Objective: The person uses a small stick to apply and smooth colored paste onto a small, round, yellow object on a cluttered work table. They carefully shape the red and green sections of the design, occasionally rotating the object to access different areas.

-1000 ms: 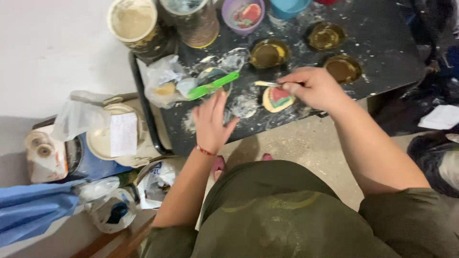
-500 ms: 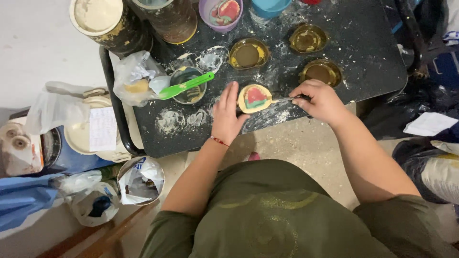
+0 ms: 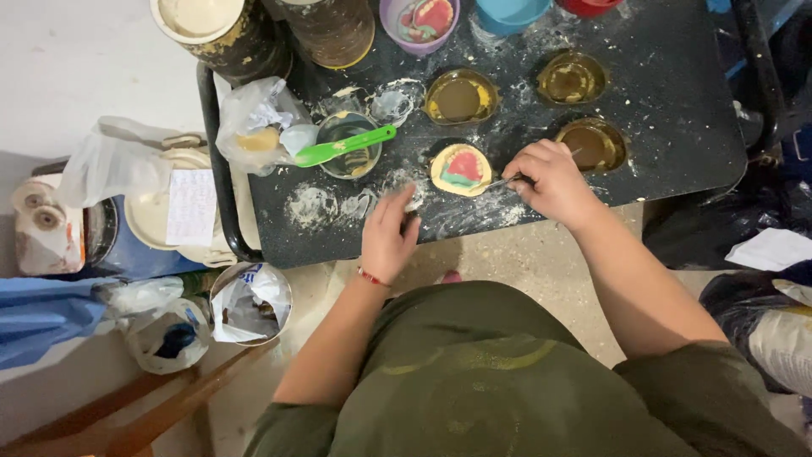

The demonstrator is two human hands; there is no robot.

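The round yellow mould with red and green filling lies on the dark dusty tray, near its front edge. The right hand is closed on a thin metal tool, tip at the mould's right rim; short, light strokes would suit. The left hand, fingers loosely extended and holding nothing, rests on the tray to the left. A green spatula over a glass jar sits left and farther off; three amber dishes crowd the far side.

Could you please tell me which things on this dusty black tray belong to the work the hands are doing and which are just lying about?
In use:
right hand
thin tool
round mould
left hand
black tray

Lying about:
green spatula
brass rings
plastic bag
purple cup
tins
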